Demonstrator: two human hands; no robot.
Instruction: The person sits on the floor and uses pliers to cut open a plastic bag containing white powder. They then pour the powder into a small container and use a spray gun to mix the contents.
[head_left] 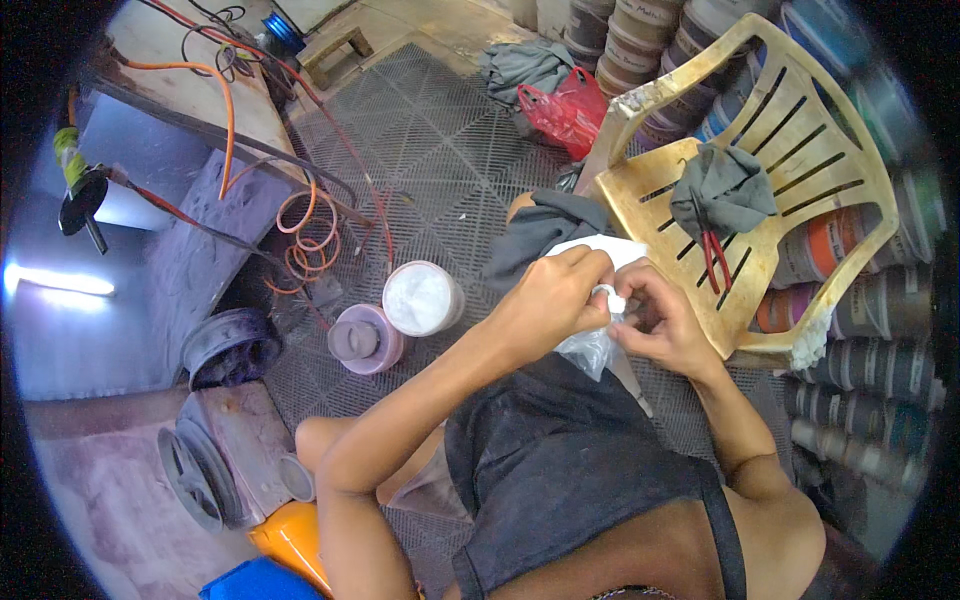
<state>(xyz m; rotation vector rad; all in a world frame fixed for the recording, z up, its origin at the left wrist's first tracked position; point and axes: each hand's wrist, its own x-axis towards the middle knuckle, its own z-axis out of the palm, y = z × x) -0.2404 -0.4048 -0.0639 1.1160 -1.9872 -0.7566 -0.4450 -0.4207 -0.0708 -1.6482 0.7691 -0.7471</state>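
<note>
In front of my lap, both hands meet at a small clear plastic bag (588, 352). My left hand (562, 295) is closed around its upper part, fingers bent over the top. From the other side my right hand (668, 318) pinches the bag's gathered neck, where a bunched white piece (614, 300) shows between the fingers. What the bag contains cannot be made out. Just beyond my left hand lies a flat white sheet (625, 250), beside dark grey cloth (550, 232).
A worn plastic chair (640, 185) at right carries a grey rag (725, 190) and red-handled pliers (716, 262). Behind it are stacked tubs (640, 35). Left are a white-filled bucket (423, 298), a pink bucket (390, 345), wheel rims (195, 475) and an orange hose (225, 110).
</note>
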